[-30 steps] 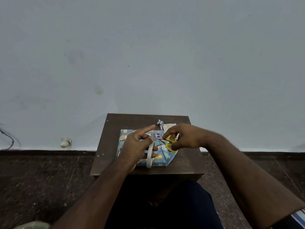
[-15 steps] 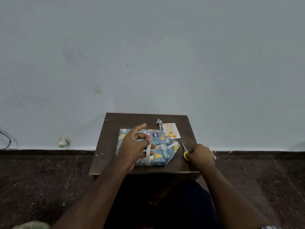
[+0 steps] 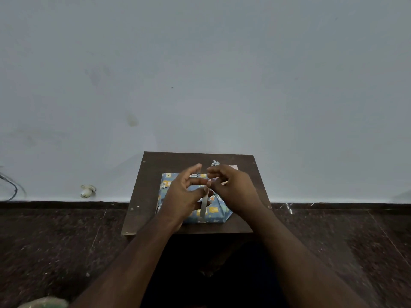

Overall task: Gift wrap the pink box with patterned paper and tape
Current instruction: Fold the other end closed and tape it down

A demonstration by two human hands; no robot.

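Right hand (image 3: 235, 192) back over the parcel, scissors put down half a second ago and now out of sight, its fingertips meeting the left hand's at the top end of a cut strip of tape (image 3: 203, 206); looks like a pinch on that end, though too small to be sure. Left hand (image 3: 185, 196) gripping the roll-side of the strip, index finger raised toward 12 o'clock. Meaning, most likely: tape cut, ready for pressing onto the fold. Beneath both hands, the box (image 3: 211, 215) wrapped in blue patterned paper, resting near the middle of the dark worktop (image 3: 153, 187), its flap at 3 o'clock sticking out unsealed. At 1 o'clock from the parcel, a small bow (image 3: 215, 162) and a card edge (image 3: 233, 167). Off the worktop at 9 o'clock, a pale fitting (image 3: 87, 191) by the wall. In the way: both hands covering the seam.
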